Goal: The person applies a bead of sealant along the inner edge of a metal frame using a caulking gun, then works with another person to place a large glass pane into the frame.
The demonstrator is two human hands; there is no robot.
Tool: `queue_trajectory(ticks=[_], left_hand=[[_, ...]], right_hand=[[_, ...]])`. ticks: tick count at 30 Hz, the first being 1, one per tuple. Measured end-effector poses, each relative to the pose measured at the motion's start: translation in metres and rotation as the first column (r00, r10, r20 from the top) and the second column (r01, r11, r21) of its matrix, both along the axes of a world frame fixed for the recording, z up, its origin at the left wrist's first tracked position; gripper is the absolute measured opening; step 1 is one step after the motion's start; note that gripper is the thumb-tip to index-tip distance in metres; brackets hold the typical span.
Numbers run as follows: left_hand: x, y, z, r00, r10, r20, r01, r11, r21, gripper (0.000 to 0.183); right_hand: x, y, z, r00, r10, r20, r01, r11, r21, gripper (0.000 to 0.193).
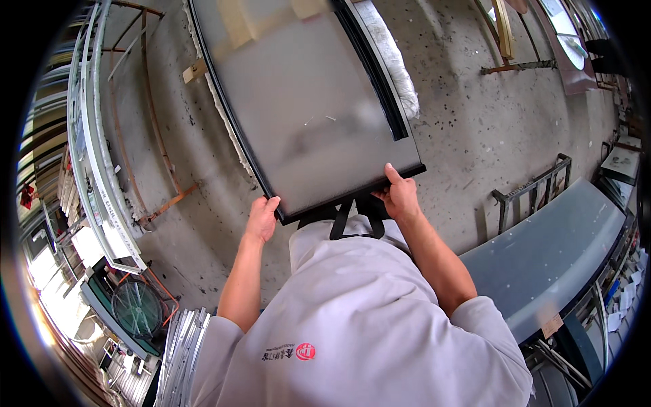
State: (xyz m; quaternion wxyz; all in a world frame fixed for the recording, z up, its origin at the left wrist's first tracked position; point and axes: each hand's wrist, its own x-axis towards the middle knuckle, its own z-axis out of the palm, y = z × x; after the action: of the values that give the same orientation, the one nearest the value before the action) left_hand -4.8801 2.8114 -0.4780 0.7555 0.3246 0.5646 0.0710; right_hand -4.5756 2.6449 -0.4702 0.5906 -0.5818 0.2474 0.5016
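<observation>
A frosted glass panel (pixel 298 115) with black edging lies in front of me, its near edge close to my waist. My left hand (pixel 260 218) grips its near left corner, thumb on the rim and the other fingers mostly hidden. Farther right along the near edge, my right hand (pixel 399 195) is closed on the black edging, its thumb over the top and its fingers curled beneath. Long black strips (pixel 371 68) run along the panel's right side. Below the near edge hangs a black strap (pixel 340 220) in front of my clothes.
White padding (pixel 386 61) shows beneath the panel's right side. Left stand a rusty metal frame (pixel 150 115), racks of long profiles (pixel 95 136) and a round fan (pixel 137 308). A grey-topped table (pixel 549 251) and a dark metal stand (pixel 532 190) are at the right.
</observation>
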Motion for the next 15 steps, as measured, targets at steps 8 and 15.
queue_trajectory(ticks=[8,15], left_hand=[[0.017,-0.008,0.005,0.952,-0.043,-0.302,0.102,0.978,0.18,0.033],[0.031,0.001,0.026,0.893,-0.152,-0.423,0.217,0.97,0.109,0.031]], right_hand=[[0.001,-0.001,0.001,0.998,0.063,-0.002,-0.063,0.998,0.029,0.037],[0.007,0.0,0.007,1.0,0.028,-0.01,-0.028,0.999,0.033,0.032]])
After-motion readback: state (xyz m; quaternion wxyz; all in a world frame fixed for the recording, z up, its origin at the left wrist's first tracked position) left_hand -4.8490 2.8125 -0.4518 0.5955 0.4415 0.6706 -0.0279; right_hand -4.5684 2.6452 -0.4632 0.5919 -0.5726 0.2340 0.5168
